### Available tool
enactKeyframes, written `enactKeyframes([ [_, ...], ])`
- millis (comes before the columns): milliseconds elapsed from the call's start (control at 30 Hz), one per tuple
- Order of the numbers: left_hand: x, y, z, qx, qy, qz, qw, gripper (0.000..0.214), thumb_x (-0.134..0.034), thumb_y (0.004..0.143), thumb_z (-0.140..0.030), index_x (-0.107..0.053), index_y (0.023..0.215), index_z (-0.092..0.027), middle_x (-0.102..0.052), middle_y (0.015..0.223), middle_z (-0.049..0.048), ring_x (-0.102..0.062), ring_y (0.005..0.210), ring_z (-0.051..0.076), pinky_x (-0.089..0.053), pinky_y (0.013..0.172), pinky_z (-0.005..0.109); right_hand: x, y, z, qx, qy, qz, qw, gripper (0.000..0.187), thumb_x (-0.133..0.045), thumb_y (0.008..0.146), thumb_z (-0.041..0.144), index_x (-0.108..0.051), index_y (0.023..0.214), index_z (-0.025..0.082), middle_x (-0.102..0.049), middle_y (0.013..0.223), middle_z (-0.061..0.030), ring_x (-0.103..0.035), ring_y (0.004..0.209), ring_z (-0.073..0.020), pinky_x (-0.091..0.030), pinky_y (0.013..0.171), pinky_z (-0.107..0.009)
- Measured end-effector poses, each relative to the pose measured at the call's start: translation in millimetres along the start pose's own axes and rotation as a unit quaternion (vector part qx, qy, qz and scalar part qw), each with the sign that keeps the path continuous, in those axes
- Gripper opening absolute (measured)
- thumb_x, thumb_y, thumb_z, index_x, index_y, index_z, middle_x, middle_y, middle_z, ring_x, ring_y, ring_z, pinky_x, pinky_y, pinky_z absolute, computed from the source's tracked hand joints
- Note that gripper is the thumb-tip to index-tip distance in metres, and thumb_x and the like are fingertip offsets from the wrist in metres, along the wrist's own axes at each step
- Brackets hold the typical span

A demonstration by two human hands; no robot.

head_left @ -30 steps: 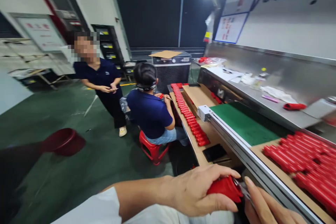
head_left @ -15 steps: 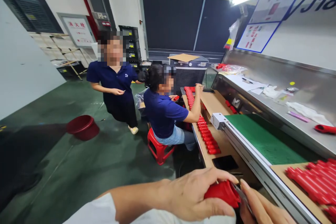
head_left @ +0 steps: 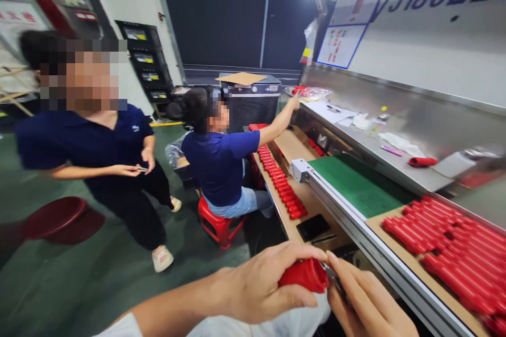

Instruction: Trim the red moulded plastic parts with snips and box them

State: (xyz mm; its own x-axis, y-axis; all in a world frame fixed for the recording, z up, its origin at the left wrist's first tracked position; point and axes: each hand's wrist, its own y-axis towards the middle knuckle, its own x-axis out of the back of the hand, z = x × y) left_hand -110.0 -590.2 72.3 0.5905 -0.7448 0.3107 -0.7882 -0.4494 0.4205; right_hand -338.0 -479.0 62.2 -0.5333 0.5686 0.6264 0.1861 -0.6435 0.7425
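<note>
My left hand (head_left: pixel 249 281) is wrapped round a red plastic tube (head_left: pixel 302 276) with an open, flared end facing right. In my right hand (head_left: pixel 366 297) is a thin grey metal blade (head_left: pixel 332 277), pinched between thumb and fingers. The blade lies against the tube's open rim, close to my left fingertips. Its handle is hidden by my right fingers. Both hands are low in the head view, over my white-clothed lap and beside the conveyor's edge.
A metal-railed green conveyor (head_left: pixel 356 184) bears cardboard with rows of red tubes (head_left: pixel 446 242). More red tubes (head_left: pixel 282 184) and a black phone (head_left: pixel 313 228) lie on the side bench. A seated co-worker (head_left: pixel 221 163) reaches toward the shelf; another person (head_left: pixel 98 158) walks at left.
My view has turned right. The standing person has come closer, and the seated co-worker's arm now stretches to the shelf. My hands keep hold of the tube and blade.
</note>
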Motion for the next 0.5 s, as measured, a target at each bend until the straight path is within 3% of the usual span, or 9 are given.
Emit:
enactKeyframes([
  [167,4.3,12.6,11.0,-0.026,-0.012,0.009,1.0,0.063,-0.071,0.102,-0.027,-0.045,0.16,-0.026,-0.07,0.143,0.0156,-0.073,0.126,0.026,-0.059,0.109,0.038,-0.4,12.1,-5.8,-0.024,0.011,-0.022,0.999,0.049,-0.067,0.099,0.0,-0.068,0.147,0.014,-0.077,0.122,-0.013,-0.076,0.106,-0.0191,-0.063,0.093,-0.029],
  [367,9.3,24.0,14.0,-0.027,-0.026,0.009,0.999,0.065,-0.068,0.104,-0.021,-0.043,0.163,-0.031,-0.068,0.146,0.0111,-0.071,0.125,0.021,-0.055,0.112,0.033,-4.8,23.5,-9.4,-0.061,0.049,-0.029,0.997,0.05,-0.068,0.098,-0.002,-0.068,0.145,0.016,-0.078,0.121,-0.012,-0.075,0.105,-0.0188,-0.063,0.087,-0.031],
  [500,9.5,27.4,15.4,-0.028,-0.047,0.005,0.998,0.067,-0.068,0.104,-0.022,-0.042,0.165,-0.034,-0.071,0.14,0.0102,-0.07,0.128,0.022,-0.054,0.115,0.036,-8.4,23.5,-14.2,-0.082,0.062,-0.023,0.994,0.05,-0.068,0.098,0.0,-0.067,0.145,0.018,-0.079,0.121,-0.0106,-0.076,0.106,-0.0189,-0.062,0.09,-0.033],
])
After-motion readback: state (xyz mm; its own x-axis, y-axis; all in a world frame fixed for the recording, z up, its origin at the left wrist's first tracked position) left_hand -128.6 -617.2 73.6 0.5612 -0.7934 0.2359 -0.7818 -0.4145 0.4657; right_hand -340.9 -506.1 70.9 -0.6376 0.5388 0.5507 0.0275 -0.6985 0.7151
